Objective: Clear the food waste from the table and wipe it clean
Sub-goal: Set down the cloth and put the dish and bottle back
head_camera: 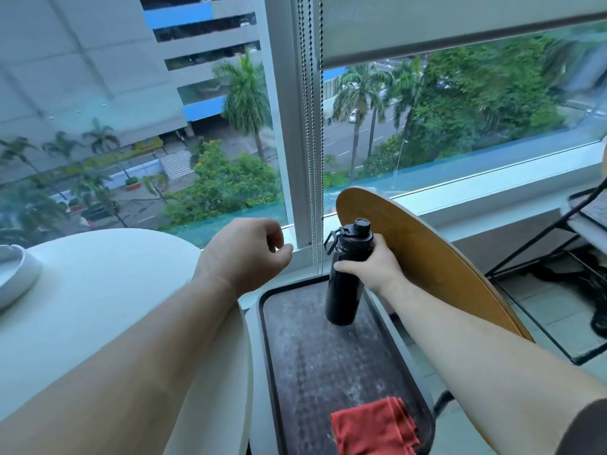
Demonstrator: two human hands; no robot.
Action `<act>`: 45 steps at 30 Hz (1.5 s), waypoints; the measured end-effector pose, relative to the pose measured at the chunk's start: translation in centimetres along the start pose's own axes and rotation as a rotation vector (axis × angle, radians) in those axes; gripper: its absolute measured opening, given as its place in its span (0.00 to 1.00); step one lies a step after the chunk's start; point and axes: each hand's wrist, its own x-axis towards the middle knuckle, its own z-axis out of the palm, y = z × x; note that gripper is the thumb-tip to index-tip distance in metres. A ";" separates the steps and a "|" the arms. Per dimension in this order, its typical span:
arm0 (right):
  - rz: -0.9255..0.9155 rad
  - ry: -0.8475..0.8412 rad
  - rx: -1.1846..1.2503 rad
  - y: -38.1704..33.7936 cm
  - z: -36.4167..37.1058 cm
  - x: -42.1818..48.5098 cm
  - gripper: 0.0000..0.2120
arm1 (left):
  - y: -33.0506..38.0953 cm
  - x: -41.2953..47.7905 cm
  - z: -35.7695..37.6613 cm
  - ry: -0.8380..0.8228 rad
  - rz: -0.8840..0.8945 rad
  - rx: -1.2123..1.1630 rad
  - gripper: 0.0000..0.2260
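My right hand (pixel 377 262) grips a black water bottle (pixel 346 274) by its upper body, and the bottle stands upright at the far end of a dark tray (pixel 315 362). A folded red cloth (pixel 374 428) lies on the near end of that tray. My left hand (pixel 249 254) hovers above the right edge of the round white table (pixel 115 307), fingers loosely curled and holding nothing. At the table's far left edge sits a white bowl (pixel 16 274), only partly in view.
A curved wooden chair back (pixel 427 254) stands right of the bottle, against my right forearm. Blind cords (pixel 312 142) hang along the window frame behind the tray. A black wire rack (pixel 578 218) stands at the right by the window sill.
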 end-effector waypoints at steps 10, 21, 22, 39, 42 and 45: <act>-0.213 0.011 0.208 -10.7 -5.5 -6.9 0.25 | 2.5 -3.2 -1.0 -0.006 0.046 -0.224 0.09; -0.440 -0.011 0.197 -21.9 -5.2 -16.0 0.30 | 7.5 -10.3 -4.3 0.147 -0.051 -0.922 0.23; -0.455 -0.059 0.208 -22.6 -4.8 -16.6 0.30 | 6.9 -10.8 -5.1 0.146 -0.057 -0.988 0.22; -0.331 -0.448 0.312 -23.2 14.3 -29.2 0.18 | -12.9 -22.8 -16.8 0.031 -0.196 -1.639 0.51; -0.319 -0.539 0.284 -23.0 16.7 -30.6 0.21 | -15.9 -23.5 -17.6 0.094 -0.180 -1.655 0.45; -0.267 -0.658 0.245 -23.2 18.5 -31.3 0.29 | -17.9 -23.9 -18.0 -0.004 -0.211 -1.788 0.40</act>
